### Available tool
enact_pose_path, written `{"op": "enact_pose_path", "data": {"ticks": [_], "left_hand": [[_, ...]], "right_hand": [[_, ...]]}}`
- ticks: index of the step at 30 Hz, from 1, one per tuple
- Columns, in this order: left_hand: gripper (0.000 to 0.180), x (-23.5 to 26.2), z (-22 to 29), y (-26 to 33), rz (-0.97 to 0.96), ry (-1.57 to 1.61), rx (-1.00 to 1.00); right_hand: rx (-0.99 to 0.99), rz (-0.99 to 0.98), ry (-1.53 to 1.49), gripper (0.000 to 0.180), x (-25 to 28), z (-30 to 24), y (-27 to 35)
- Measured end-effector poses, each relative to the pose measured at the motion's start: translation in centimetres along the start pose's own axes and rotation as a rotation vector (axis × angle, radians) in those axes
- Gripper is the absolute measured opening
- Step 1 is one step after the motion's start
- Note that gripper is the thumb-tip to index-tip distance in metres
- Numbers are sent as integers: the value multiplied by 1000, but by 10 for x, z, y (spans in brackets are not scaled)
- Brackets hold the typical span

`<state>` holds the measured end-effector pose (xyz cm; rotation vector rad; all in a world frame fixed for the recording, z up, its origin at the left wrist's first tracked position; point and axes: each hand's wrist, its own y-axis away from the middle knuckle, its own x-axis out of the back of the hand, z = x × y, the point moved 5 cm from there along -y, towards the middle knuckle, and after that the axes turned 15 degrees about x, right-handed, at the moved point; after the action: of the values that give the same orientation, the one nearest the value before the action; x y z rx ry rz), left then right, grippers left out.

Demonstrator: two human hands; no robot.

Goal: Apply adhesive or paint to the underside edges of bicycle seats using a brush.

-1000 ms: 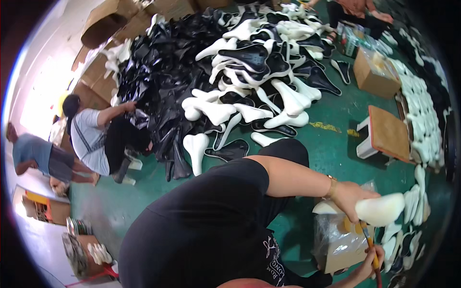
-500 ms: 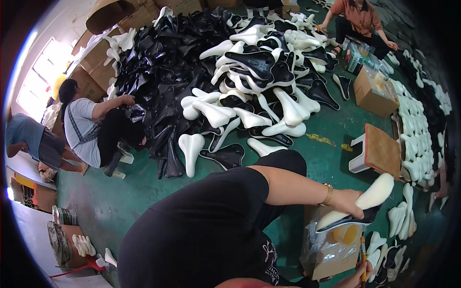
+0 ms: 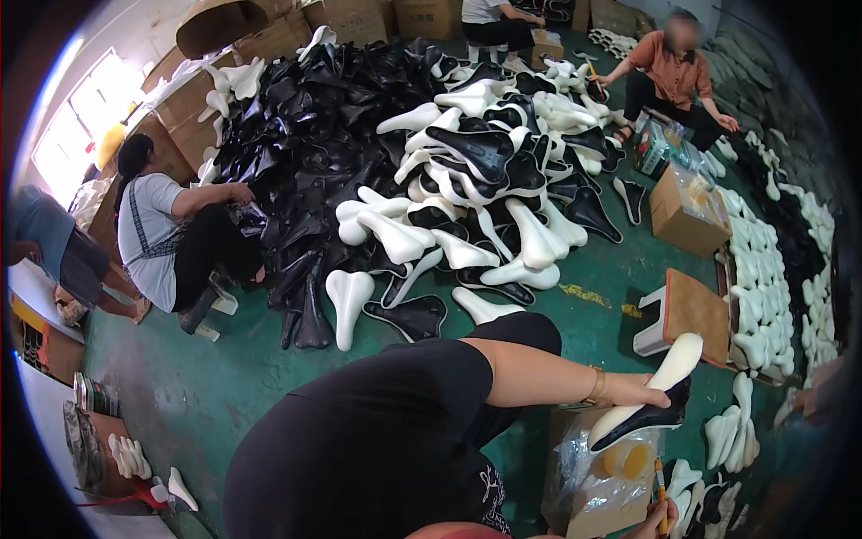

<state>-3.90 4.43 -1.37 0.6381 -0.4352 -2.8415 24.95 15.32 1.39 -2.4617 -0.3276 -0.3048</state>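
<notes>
White saddle [image 3: 662, 413] slants past left fingers [image 3: 656, 396] clasping its middle — right fingers [image 3: 671, 513] hold brush [image 3: 661, 481].

Upper garment [image 3: 332, 440]: black fabric, short left sleeve [image 3: 449, 373], white printed marking [image 3: 492, 496] on the front. Legwear [image 3: 530, 332]: black. Left hand [image 3: 636, 390]: bare, with a narrow gold-coloured band [image 3: 594, 384] encircling the wrist.

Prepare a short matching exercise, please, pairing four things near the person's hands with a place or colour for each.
Things:
1. saddle above the cardboard box
2. nearest brush
3. round container
4. nearest stool

Places and colours:
A. brown-topped
B. in the right hand
C. yellow
D. in the left hand

Pairs:
1-D: saddle, left hand, cardboard box
2-B: brush, right hand
3-C: container
4-A: stool
</notes>
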Motion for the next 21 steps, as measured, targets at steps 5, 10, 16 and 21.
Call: {"op": "enact_pose_path", "data": {"ticks": [5,10,16,21], "left_hand": [[62,4,-3,-6,64,-82,-59],[71,-1,-6,-7,95,-216,-40],[60,-22,10,6,52,-300,-278],[54,-22,-9,-3,41,-372,-60]], "right_hand": [[-10,21,-20,17,-1,4,-2],[-43,56,-68,16,6,13,1],[-210,171,-306,14,12,13,10],[-179,210,-438,12,13,-9,15]]}}
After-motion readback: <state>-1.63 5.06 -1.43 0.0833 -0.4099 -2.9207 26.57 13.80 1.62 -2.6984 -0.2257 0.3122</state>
